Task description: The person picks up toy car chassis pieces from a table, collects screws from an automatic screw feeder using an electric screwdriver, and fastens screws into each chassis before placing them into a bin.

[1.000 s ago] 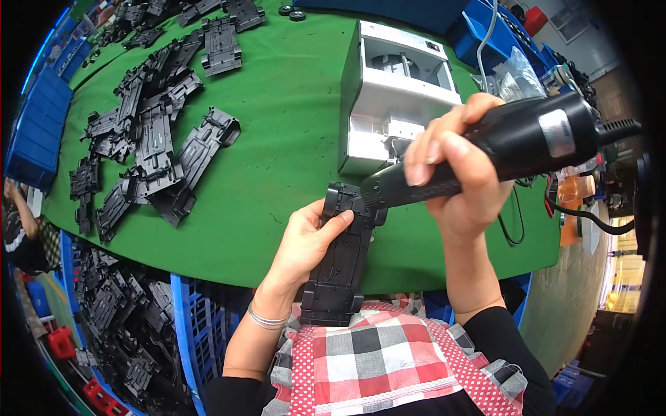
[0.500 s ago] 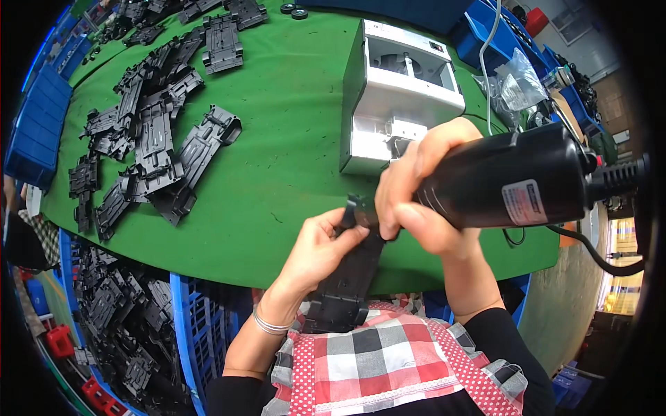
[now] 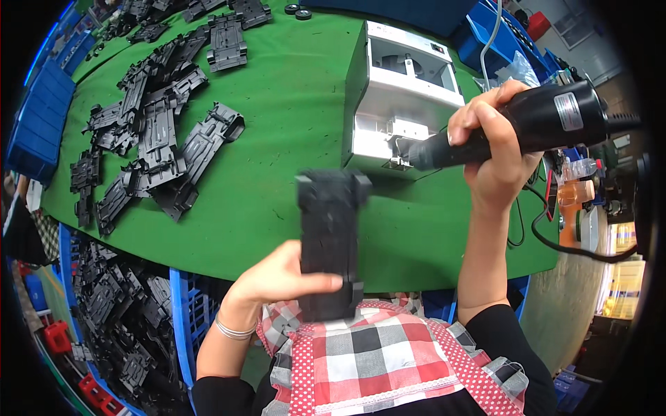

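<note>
My left hand (image 3: 277,277) grips a black plastic toy-car chassis (image 3: 329,232) by its near end, thumb lying across it. The chassis stands out over the front edge of the green-covered table and looks smeared by motion. My right hand (image 3: 499,132) is wrapped round a black electric screwdriver (image 3: 562,114), held nearly level. The screwdriver's nose points left and down to the outlet of a white and silver screw feeder (image 3: 406,97). Whether its bit touches a screw there is too small to tell.
Several more black chassis (image 3: 158,139) lie piled on the left of the green cloth (image 3: 277,132). A blue crate (image 3: 182,333) full of similar parts stands below the table at left. Two small wheels (image 3: 303,14) lie at the back. The screwdriver's cable (image 3: 555,239) hangs at right, near bottles (image 3: 577,191).
My right hand has lifted the screwdriver off the chassis and carried it right and away, to the feeder's outlet. My left hand has shifted nearer and turned the chassis more upright.
</note>
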Demonstrator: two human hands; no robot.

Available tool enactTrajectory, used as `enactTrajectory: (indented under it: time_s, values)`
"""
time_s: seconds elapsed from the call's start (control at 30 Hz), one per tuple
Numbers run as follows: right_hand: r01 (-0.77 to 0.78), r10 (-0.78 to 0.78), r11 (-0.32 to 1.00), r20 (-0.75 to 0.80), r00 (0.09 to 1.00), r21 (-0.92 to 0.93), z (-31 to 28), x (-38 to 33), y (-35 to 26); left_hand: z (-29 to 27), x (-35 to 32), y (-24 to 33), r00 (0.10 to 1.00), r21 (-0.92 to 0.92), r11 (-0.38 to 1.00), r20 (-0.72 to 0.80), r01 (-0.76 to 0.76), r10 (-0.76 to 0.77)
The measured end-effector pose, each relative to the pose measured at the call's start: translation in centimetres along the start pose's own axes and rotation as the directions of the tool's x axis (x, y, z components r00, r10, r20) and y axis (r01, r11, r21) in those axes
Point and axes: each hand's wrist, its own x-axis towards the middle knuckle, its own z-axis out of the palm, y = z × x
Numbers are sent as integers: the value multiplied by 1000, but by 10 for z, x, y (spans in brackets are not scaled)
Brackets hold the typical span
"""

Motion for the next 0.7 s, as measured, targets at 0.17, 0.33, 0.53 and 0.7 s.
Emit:
enactTrajectory:
  time_s: [0.17, 0.33, 0.53, 0.7]
  values:
    - [-148, 138, 945, 55, 989, 291, 10, -28, -13, 1, 14, 17, 908, -270, 925, -392, -267, 148]
    - [-226, 200, 914, 112, 973, 338, 28, -47, -14, -3, 21, 14, 883, -251, 915, -430, -317, 188]
    - [-250, 231, 950, 120, 966, 188, 35, -58, -8, 2, 25, 15, 881, -231, 914, -422, -332, 214]
    - [-161, 109, 979, 352, 930, 123, 28, -56, -2, 3, 25, 10, 915, -243, 937, -375, -250, 147]
